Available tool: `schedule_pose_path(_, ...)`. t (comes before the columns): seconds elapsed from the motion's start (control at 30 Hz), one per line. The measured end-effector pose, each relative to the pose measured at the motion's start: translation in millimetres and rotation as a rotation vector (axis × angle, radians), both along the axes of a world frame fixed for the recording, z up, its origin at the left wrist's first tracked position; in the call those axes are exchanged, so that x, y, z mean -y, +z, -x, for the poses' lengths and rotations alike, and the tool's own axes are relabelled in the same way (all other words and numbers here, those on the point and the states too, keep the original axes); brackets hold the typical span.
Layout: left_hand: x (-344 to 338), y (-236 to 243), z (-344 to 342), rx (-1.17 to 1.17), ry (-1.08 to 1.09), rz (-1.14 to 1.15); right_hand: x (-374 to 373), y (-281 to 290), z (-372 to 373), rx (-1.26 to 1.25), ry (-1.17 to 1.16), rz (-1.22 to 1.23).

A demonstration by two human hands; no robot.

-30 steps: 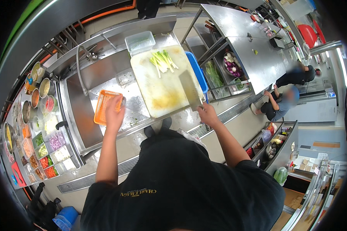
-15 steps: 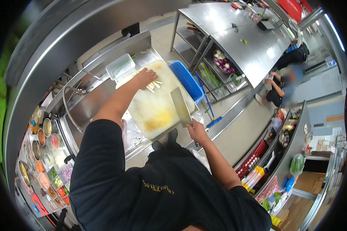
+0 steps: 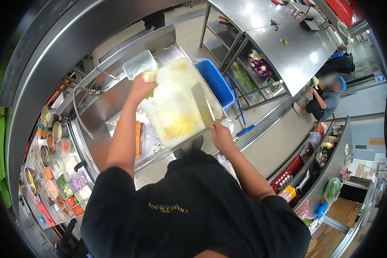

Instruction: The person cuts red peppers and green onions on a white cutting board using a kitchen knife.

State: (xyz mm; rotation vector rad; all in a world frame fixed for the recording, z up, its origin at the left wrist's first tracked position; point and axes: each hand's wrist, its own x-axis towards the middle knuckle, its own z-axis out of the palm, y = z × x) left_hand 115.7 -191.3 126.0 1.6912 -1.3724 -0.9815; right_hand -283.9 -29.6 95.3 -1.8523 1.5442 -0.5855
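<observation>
A wide-bladed cleaver [image 3: 202,103] is in my right hand [image 3: 221,135], its handle gripped at the near right edge of the cutting board. The blade rests over the right side of the white, yellow-stained cutting board [image 3: 172,103]. My left hand [image 3: 141,89], slightly blurred, is closed around a bunch of pale cut vegetable sticks [image 3: 149,76] at the board's far left corner. Just beyond it stands a clear plastic container [image 3: 138,62]. A bit of green [image 3: 150,93] shows beneath the left hand.
The board lies across a steel sink with an orange basket [image 3: 138,138] below. A blue bin [image 3: 215,84] stands to the right, beside a blue-handled broom [image 3: 245,129]. Ingredient tubs [image 3: 66,191] fill the lower left. Beyond a steel table [image 3: 279,47], a person [image 3: 329,96] crouches.
My left hand has gathered the pale sticks off the board and moved left, lifting them beside the container. The right hand keeps the cleaver at the board's right side.
</observation>
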Motion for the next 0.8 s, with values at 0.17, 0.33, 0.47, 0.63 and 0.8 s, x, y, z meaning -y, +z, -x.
schedule_pose_path(0.17,-128.7,55.1,-70.5,-0.387,0.273,0.054,6.6,-1.7,-88.9,-0.102,0.581,-0.156)
schedule_pose_path(0.33,-235.2,39.5,-85.9,-0.337,0.467,0.050,70.8,-41.3,-134.4,-0.156,0.443,-0.084)
schedule_pose_path(0.47,-325.1,1.2,-80.1,-0.461,0.592,-0.068,137.0,-66.0,-43.7,-0.161,0.129,-0.022)
schedule_pose_path(0.63,-411.0,-34.0,-63.8,-0.513,0.726,-0.075,168.7,-35.2,37.8,-0.321,-0.047,0.130)
schedule_pose_path(0.8,-401.2,-42.5,-61.9,-0.485,0.687,-0.082,126.5,-28.3,-71.9,-0.023,0.240,0.167)
